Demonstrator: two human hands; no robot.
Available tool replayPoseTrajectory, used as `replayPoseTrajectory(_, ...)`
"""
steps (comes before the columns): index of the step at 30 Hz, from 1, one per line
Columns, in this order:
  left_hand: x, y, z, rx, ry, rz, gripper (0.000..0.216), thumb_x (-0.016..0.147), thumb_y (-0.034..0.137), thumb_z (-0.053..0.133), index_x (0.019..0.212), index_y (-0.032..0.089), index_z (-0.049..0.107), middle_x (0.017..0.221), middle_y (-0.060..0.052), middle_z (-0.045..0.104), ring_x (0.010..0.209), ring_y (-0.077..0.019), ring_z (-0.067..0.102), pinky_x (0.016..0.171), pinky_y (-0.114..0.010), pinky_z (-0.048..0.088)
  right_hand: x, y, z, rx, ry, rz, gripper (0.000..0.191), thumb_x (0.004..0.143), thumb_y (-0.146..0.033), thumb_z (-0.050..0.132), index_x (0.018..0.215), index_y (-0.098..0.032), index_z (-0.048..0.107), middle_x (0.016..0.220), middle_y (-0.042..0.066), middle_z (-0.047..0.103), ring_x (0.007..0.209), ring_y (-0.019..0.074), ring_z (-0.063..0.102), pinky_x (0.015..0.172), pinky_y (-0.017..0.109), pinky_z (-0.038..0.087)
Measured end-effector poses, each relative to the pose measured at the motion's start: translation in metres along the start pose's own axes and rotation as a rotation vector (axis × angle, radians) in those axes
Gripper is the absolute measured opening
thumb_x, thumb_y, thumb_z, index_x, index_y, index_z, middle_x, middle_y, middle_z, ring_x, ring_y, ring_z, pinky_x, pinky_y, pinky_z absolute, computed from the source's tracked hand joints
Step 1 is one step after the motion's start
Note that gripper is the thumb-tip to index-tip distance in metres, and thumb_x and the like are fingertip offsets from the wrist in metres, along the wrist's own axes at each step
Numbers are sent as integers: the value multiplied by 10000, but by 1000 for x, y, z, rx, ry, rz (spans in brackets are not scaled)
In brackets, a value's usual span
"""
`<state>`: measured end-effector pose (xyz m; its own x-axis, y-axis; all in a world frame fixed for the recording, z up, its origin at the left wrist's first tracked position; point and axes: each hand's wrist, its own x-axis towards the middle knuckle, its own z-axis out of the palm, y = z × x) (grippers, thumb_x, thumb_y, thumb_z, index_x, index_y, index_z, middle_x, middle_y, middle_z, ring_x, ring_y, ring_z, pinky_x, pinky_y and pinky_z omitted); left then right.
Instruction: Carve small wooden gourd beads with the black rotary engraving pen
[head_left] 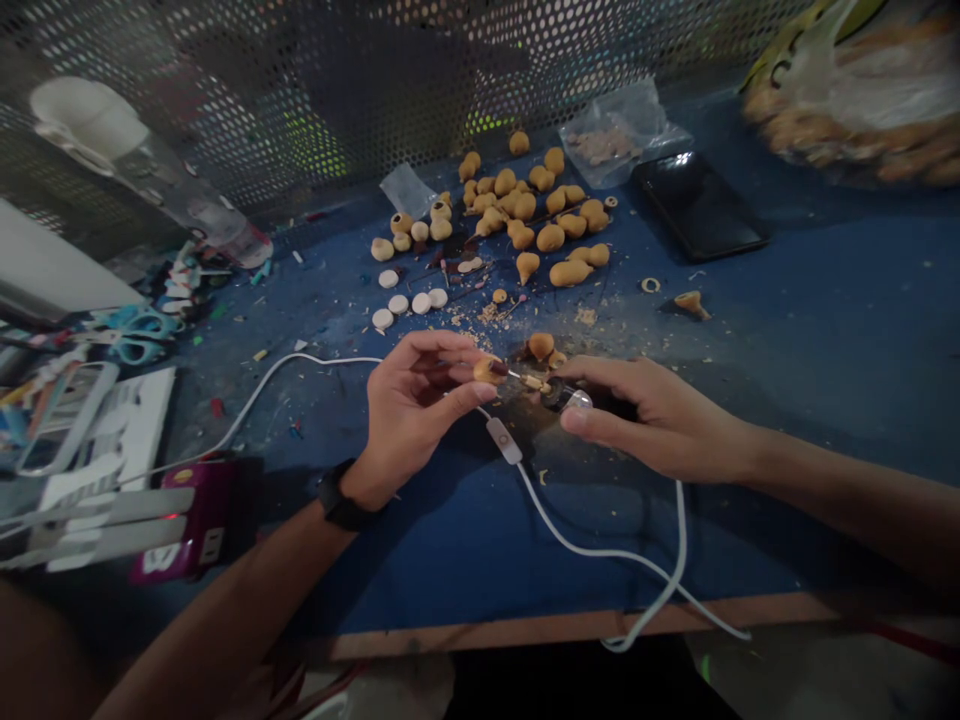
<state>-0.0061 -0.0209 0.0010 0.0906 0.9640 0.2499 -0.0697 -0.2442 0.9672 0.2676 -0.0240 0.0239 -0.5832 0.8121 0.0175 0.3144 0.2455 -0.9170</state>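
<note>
Between thumb and fingers, my left hand (416,395) holds a small gourd (489,370) with a dark opening facing right. My right hand (652,415) grips a small rotary tool (559,393) with a clear, rounded part near the thumb. The tool's thin metal bit (515,375) points at the gourd's opening; whether its tip is inside I cannot tell. Just behind the tool lies another gourd (541,346) with a smaller piece beside it. Under my hands runs a white cable with an inline switch (504,440).
Several gourds (525,207) lie heaped at the back, with white discs (398,304) to their left. A black phone (701,205) and a plastic bag (619,135) lie at the back right. Scissors (139,335) and a purple power box (187,525) are left. White cable (600,552) loops over the front edge.
</note>
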Motion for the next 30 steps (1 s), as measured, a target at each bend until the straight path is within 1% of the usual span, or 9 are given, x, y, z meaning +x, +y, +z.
replayPoseTrajectory(4, 1, 0, -1, 0, 5, -5, 589, 707, 469, 1186, 1099, 244, 809, 993, -26, 912, 837, -208, 908, 789, -294, 766, 0, 0, 0, 2, 13, 14, 505, 1112, -664, 671, 1265, -205, 815, 676, -36, 647, 635, 178, 612, 623, 313, 421)
replayPoseTrajectory(6, 1, 1, 0, 2, -1, 1, 578, 714, 463, 1184, 1101, 247, 812, 982, -23, 916, 844, -213, 915, 784, -290, 770, 0, 1, 0, -8, 8, 4, 502, 1107, -654, 676, 1285, -209, 825, 690, -33, 660, 641, 178, 610, 632, 313, 428)
replayPoseTrajectory(10, 1, 2, 2, -24, -8, 35, 507, 767, 428, 1161, 1093, 252, 816, 956, -15, 920, 836, -207, 924, 772, -274, 771, 0, 0, 0, -27, -36, -19, 479, 1107, -640, 672, 1269, -223, 844, 832, 5, 755, 683, 171, 624, 653, 313, 443)
replayPoseTrajectory(12, 1, 2, 2, -18, -4, 23, 508, 761, 436, 1162, 1090, 252, 821, 952, -16, 921, 838, -207, 924, 780, -278, 773, 0, 0, 0, -24, -37, -16, 492, 1107, -659, 669, 1251, -221, 842, 893, 25, 792, 709, 178, 646, 662, 318, 457)
replayPoseTrajectory(17, 0, 2, 1, -14, 1, 12, 523, 722, 410, 1181, 1089, 254, 842, 968, -16, 925, 834, -190, 912, 797, -272, 773, 0, -1, 0, -16, 31, 0, 506, 1097, -658, 677, 1263, -207, 837, 790, 6, 742, 701, 189, 653, 657, 320, 462)
replayPoseTrajectory(20, 0, 1, 1, -4, 1, 8, 478, 775, 446, 1156, 1085, 254, 847, 948, -24, 918, 862, -211, 924, 802, -292, 781, 0, -1, 0, -33, -12, -12, 490, 1101, -656, 671, 1256, -226, 848, 839, 12, 777, 680, 178, 638, 657, 319, 463)
replayPoseTrajectory(23, -1, 0, 0, 6, 5, -2, 484, 772, 472, 1155, 1078, 253, 850, 939, -24, 915, 861, -217, 923, 800, -303, 782, 0, -1, 0, -38, -31, -15, 498, 1105, -666, 666, 1264, -230, 846, 893, 27, 808, 692, 181, 645, 658, 319, 462)
replayPoseTrajectory(27, 0, 0, -1, 2, -5, 8, 497, 740, 426, 1173, 1083, 249, 860, 967, -25, 921, 839, -190, 902, 799, -284, 767, 0, -1, 0, -18, 15, 5, 493, 1101, -653, 670, 1254, -213, 834, 773, -5, 734, 675, 178, 635, 660, 313, 462)
replayPoseTrajectory(30, 0, 2, 1, -23, -9, 17, 439, 752, 394, 1166, 1052, 257, 876, 948, -22, 922, 843, -191, 900, 792, -280, 761, 0, -1, 0, -31, -8, -14, 492, 1095, -654, 677, 1252, -217, 841, 815, -3, 751, 653, 164, 613, 638, 309, 445)
